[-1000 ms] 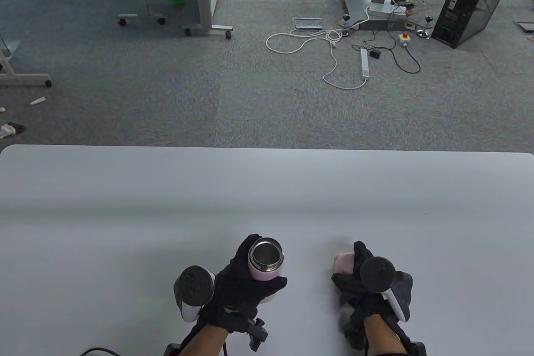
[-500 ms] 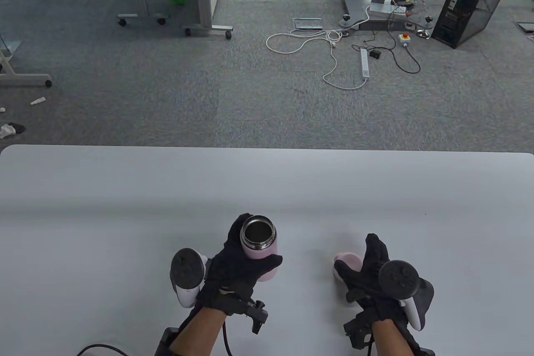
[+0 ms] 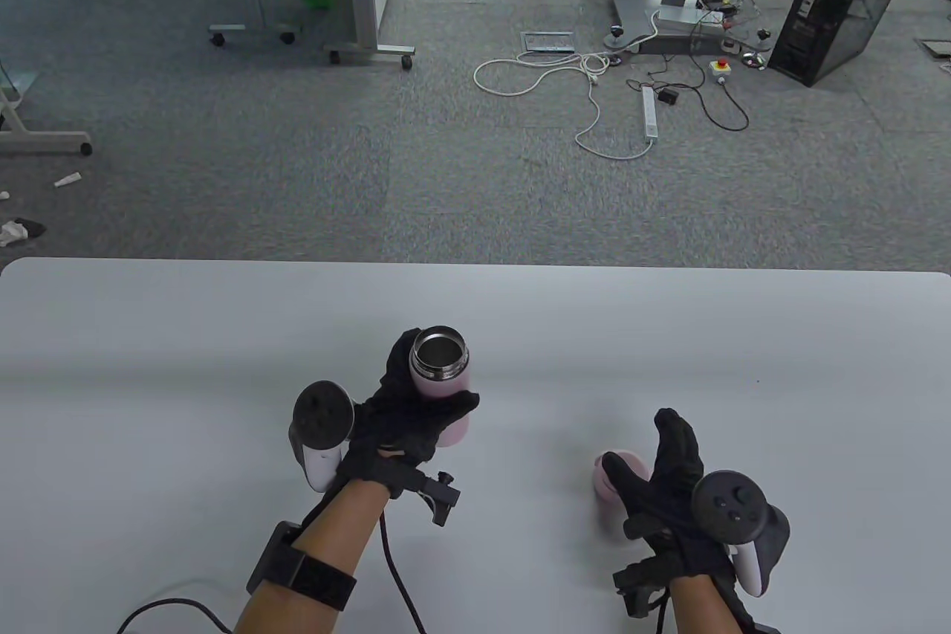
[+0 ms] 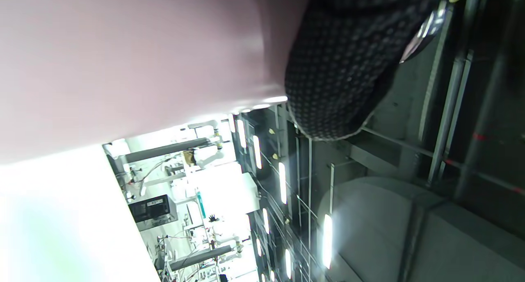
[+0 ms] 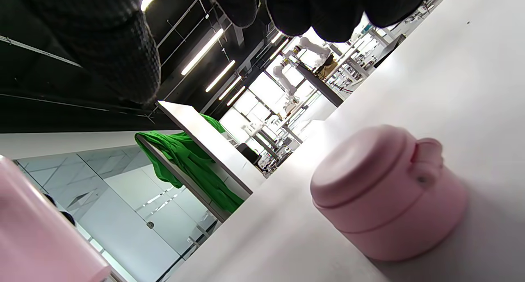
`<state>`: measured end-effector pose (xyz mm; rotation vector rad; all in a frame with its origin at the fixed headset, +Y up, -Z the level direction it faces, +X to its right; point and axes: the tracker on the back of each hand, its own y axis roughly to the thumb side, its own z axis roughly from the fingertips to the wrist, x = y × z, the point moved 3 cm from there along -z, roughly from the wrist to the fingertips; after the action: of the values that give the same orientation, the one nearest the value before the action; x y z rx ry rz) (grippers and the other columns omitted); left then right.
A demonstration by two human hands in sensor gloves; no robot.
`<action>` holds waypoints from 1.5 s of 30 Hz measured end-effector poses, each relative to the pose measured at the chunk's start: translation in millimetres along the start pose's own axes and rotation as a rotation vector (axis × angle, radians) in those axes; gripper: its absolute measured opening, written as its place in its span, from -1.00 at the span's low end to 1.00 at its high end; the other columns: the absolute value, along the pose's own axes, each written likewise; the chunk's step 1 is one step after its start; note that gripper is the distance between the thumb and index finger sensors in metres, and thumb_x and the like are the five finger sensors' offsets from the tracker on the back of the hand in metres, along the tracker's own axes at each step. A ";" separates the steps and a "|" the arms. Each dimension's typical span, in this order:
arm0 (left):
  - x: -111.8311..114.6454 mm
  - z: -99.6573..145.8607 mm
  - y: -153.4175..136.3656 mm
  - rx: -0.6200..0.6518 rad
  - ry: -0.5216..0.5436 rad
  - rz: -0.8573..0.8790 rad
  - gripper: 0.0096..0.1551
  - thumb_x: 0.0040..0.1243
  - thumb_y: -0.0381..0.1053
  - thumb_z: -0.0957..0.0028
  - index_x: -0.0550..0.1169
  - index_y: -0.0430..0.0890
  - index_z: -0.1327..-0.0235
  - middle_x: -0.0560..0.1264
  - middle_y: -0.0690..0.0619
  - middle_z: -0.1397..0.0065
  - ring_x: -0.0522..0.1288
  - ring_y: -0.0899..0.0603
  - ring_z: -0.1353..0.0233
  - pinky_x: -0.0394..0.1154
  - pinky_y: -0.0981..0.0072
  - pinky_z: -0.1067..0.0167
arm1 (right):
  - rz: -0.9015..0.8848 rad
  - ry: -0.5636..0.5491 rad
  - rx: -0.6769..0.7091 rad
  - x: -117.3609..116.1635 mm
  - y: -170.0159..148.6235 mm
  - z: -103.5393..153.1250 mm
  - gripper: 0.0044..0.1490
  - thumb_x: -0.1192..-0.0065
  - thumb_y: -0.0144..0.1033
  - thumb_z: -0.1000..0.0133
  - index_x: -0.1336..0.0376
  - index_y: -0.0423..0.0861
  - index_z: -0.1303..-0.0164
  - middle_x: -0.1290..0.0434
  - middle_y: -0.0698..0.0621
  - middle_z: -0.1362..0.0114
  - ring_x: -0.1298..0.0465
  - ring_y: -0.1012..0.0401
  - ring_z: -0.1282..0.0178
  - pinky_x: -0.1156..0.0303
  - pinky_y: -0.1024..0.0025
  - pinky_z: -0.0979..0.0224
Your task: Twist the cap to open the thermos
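The pink thermos has no cap on; its steel mouth faces up. My left hand grips its body, which fills the top left of the left wrist view. The pink cap stands on the white table by itself; it shows clearly in the right wrist view. My right hand is open just above and beside the cap, with the fingers spread and nothing held. The thermos body also shows at the bottom left of the right wrist view.
The table's far edge runs across the middle of the table view. Beyond it is carpet with cables, desk legs and a black computer case.
My left hand has carried the thermos forward and a little left. My right hand has let go of the cap, now standing on the table, and has drawn back with its fingers open.
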<state>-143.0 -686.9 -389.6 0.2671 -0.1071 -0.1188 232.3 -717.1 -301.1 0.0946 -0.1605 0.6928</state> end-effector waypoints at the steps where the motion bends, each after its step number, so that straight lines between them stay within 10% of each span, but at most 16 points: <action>1: 0.1 -2.0 -4.8 -0.016 0.009 0.023 0.34 0.65 0.09 0.47 0.10 -0.07 -0.54 0.10 -0.18 -0.65 0.12 -0.45 -0.63 0.19 -0.44 -0.30 | -0.003 0.002 0.001 0.4 0.1 0.2 0.29 -0.44 0.17 -0.20 0.22 -0.25 -0.76 0.15 -0.47 -0.72 0.02 -0.46 -0.62 0.05 -0.47 -0.55; 24: -0.2 -19.6 -89.4 -0.177 0.069 -0.043 0.37 0.70 0.00 0.53 0.12 -0.03 -0.53 0.12 -0.15 -0.65 0.13 -0.44 -0.63 0.20 -0.40 -0.30 | -0.019 0.018 -0.013 1.3 -2.9 -0.6 0.26 -0.43 0.18 -0.21 0.18 -0.24 -0.77 0.15 -0.47 -0.72 0.01 -0.46 -0.61 0.06 -0.48 -0.55; 45: 3.0 -3.6 -98.0 -0.226 0.014 -0.151 0.22 0.59 0.06 0.30 0.06 0.10 -0.52 0.12 -0.14 -0.65 0.19 -0.40 -0.61 0.31 -0.38 -0.28 | -0.017 0.038 -0.023 -3.5 -3.8 -0.2 0.26 -0.43 0.18 -0.21 0.19 -0.23 -0.77 0.14 -0.47 -0.72 0.00 -0.46 -0.61 0.05 -0.47 -0.55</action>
<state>-149.7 -780.3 -419.1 0.0501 -0.0584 -0.2771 232.0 -722.1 -302.1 0.0611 -0.1312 0.6756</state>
